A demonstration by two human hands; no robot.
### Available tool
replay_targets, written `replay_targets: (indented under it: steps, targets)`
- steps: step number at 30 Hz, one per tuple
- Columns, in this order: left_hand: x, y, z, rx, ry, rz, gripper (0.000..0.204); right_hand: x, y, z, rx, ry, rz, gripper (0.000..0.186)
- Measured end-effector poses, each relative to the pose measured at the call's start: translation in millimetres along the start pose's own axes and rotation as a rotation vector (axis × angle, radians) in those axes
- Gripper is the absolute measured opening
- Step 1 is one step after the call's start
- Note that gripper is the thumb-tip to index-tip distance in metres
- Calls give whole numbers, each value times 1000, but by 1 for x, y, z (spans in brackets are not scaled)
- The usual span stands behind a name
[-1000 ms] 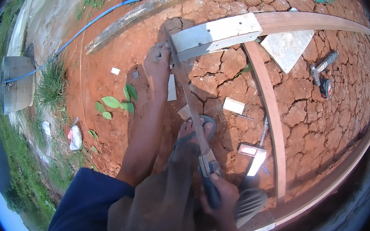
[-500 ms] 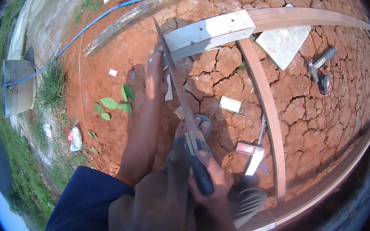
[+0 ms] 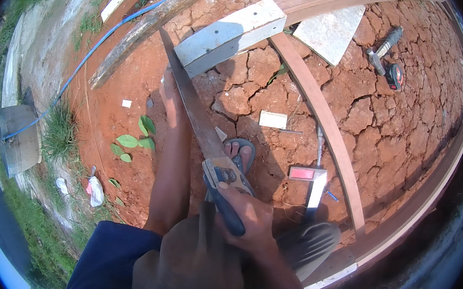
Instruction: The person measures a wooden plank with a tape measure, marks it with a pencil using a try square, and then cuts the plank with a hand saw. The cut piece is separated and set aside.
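Note:
My right hand [image 3: 247, 214] is closed around the dark handle of a handsaw [image 3: 195, 104]. The long blade slants up and to the left. Its far part lies against the near-left end of a white-faced wooden beam [image 3: 229, 36], which has several dark holes. Just left of the blade, below that beam end, is my left hand [image 3: 170, 92]. The blade hides most of its fingers, so whether they grip anything does not show. A sandalled foot [image 3: 240, 152] is beneath the saw, beside its handle end.
Reddish timbers [image 3: 326, 106] run right of the saw over cracked red soil. A try square [image 3: 316, 190], a hammer [image 3: 383, 50] and a tape measure [image 3: 395, 77] lie there. At left are a weathered plank [image 3: 141, 36], a blue hose [image 3: 91, 56] and a bucket [image 3: 17, 139].
The view has shifted, so the beam and tools sit farther left and higher. The saw's handle has moved left, and its blade shows more of its flat side. My right hand keeps its hold.

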State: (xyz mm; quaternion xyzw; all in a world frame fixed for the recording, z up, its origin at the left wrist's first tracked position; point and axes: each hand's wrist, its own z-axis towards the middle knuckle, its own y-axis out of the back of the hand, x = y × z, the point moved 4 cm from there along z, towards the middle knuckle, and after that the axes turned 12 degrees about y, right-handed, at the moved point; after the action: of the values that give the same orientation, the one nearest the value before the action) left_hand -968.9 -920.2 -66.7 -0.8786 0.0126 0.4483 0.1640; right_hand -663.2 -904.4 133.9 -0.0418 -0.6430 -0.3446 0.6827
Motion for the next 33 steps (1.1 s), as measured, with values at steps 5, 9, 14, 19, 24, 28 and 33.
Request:
replay_targets:
  steps: [5,9,14,19,24,28,33]
  targets:
    - [0,0,1,-8,17,-81,43,8,9,21,-93,88,20,69]
    - [-9,-6,1,-33,14,-24,40,-2,-15,79,-159,110,12,64]
    - [-10,-10,1,-31,76,-117,33,8,-11,36,-147,78,27,57]
    - [-2,-3,9,-11,63,-139,28,-16,-28,36,-177,10,55,61]
    - [2,0,15,24,74,-153,28,-12,-25,45,-167,30,-36,62]
    - [1,-1,9,-51,6,-88,32,3,-11,40,-177,120,36,66]
    - [-4,-4,6,-38,43,-57,33,-21,-26,70,-153,13,100,66]
